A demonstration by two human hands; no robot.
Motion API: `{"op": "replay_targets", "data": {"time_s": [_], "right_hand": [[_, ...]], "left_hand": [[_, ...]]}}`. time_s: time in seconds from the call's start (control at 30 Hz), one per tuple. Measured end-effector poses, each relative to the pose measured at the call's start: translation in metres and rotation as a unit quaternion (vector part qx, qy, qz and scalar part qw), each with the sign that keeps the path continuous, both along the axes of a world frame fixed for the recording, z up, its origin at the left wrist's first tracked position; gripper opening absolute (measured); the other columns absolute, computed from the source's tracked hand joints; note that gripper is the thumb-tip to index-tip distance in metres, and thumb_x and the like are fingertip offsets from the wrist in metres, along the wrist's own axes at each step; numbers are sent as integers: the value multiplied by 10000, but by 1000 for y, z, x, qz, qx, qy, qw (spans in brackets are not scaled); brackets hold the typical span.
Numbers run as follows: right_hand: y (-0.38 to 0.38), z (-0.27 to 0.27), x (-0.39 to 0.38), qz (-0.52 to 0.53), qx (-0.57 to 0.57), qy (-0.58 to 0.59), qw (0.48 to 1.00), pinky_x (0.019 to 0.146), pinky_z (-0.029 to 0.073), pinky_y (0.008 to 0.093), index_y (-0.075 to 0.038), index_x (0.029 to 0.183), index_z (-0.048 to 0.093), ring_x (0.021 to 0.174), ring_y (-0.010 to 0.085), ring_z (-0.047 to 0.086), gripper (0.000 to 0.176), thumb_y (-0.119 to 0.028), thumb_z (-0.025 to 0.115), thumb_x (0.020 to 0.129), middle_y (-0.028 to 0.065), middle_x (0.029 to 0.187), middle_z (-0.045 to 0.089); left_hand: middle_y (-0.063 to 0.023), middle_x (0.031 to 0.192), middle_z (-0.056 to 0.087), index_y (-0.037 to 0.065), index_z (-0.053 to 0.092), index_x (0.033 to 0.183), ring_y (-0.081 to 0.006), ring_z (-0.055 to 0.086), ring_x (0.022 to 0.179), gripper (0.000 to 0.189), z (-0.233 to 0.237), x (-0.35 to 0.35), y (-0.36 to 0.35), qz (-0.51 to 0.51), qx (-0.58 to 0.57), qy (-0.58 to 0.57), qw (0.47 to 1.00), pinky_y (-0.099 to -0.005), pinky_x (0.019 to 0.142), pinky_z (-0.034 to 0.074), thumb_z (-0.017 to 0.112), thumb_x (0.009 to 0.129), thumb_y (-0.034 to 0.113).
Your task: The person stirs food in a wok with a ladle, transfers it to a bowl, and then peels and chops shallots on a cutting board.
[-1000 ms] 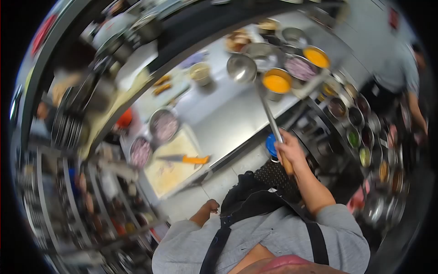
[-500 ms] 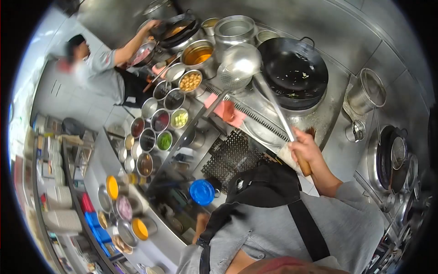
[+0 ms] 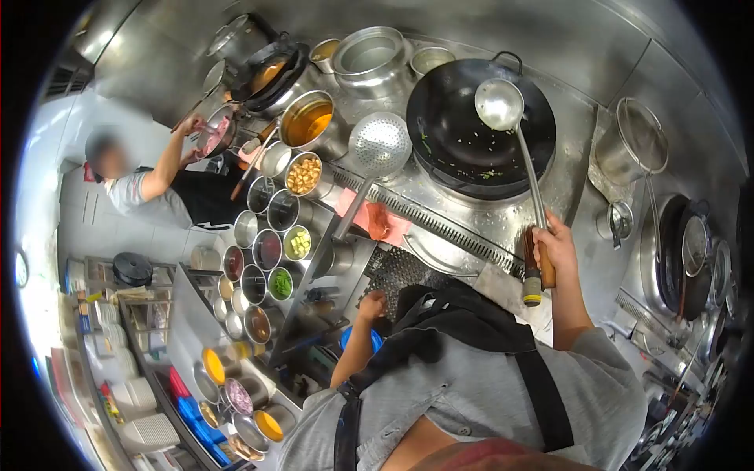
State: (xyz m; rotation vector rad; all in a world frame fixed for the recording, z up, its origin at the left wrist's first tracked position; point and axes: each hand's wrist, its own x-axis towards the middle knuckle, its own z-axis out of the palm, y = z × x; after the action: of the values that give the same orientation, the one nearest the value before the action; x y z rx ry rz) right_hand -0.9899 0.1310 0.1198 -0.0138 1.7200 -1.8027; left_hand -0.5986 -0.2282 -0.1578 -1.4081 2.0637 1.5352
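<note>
My right hand point(image 3: 555, 245) is wrapped round the wooden handle of a long metal ladle point(image 3: 499, 105). The ladle's bowl hangs over a black wok point(image 3: 455, 129), which has a few green and pale scraps inside. Beside that hand lies a dark-handled tool with a yellow-banded end point(image 3: 532, 286). Near my apron, low and left of the wok, my left hand point(image 3: 374, 304) is raised with its fingers curled; whether it holds anything is hidden. A perforated skimmer point(image 3: 380, 144) rests left of the wok, its handle crossing a pink cloth point(image 3: 377, 221).
At the left, a co-worker point(image 3: 149, 184) handles a bowl of pink food point(image 3: 216, 135). Metal pots of ingredients, one with orange liquid point(image 3: 308, 122), stand between us. A strainer basket point(image 3: 631, 149) is right of the wok. A blue container point(image 3: 363, 339) is partly behind my left arm.
The ladle has moved right from above the skimmer to over the wok. My left hand has risen into fuller view. The co-worker's hand has moved from the far wok to the bowl.
</note>
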Motion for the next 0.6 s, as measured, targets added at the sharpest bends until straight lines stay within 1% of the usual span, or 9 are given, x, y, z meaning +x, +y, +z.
{"op": "replay_targets", "data": {"time_s": [0.03,0.1,0.17,0.23,0.27,0.37,0.5,0.57,0.6], "right_hand": [[-2,-4,-3,-7,6,-5,1000,370,445,317,-94,1476,384,426,154,535,686,-61,603,827,47,700,577],[-11,-19,-13,12,228,169,959,405,458,322,-69,1480,360,421,154,545,682,-72,586,837,111,739,608],[-16,-44,-17,16,326,262,908,500,481,377,-67,1482,345,512,240,581,686,-90,583,839,165,769,623],[-17,-62,-19,31,492,436,753,689,526,488,-63,1486,317,693,413,653,697,-127,578,843,273,827,654],[-23,-62,-12,45,485,358,797,808,493,525,-82,1490,306,852,473,627,718,-154,591,835,279,868,662],[-34,-40,32,108,456,310,827,795,496,514,-96,1476,350,845,465,632,690,-161,595,834,270,871,666],[-32,21,87,106,335,196,916,596,507,392,-101,1411,480,556,275,622,614,-111,626,814,215,713,627],[-31,47,108,77,313,158,934,540,480,341,-113,1415,481,489,187,558,629,-79,632,806,184,662,585],[-29,58,115,66,348,184,917,535,473,349,-102,1416,477,481,193,552,632,-75,637,805,185,656,581]], "left_hand": [[-139,853,693,74,657,1095,-254,676,673,316,-2,5,8,5,39,-51,998,-368,589,548,628,843,262],[-139,822,698,62,669,1040,-256,691,700,276,-8,37,8,-371,-240,-116,890,-374,627,566,642,848,258],[-126,824,694,60,663,1007,-243,689,685,254,-62,91,4,-142,111,-259,949,-394,616,580,598,890,275],[-114,812,690,63,662,993,-236,685,676,238,-52,125,-11,-246,64,-284,925,-387,592,576,586,898,268],[-109,806,688,65,662,986,-232,683,672,231,-51,134,-22,-279,39,-287,915,-384,581,574,580,902,264],[-92,788,681,70,660,966,-220,678,658,213,-65,141,-64,-344,-20,-284,895,-373,546,568,562,915,252],[-70,764,672,77,658,939,-204,670,640,200,-98,107,-115,-439,-121,-228,861,-359,499,561,538,932,237],[-59,752,668,80,657,926,-196,667,631,199,-106,71,-129,-425,-164,-195,869,-352,476,557,526,941,229],[-63,753,671,82,661,892,-199,664,624,192,-115,64,-133,-297,-56,-181,936,-357,485,557,535,931,221]]}}
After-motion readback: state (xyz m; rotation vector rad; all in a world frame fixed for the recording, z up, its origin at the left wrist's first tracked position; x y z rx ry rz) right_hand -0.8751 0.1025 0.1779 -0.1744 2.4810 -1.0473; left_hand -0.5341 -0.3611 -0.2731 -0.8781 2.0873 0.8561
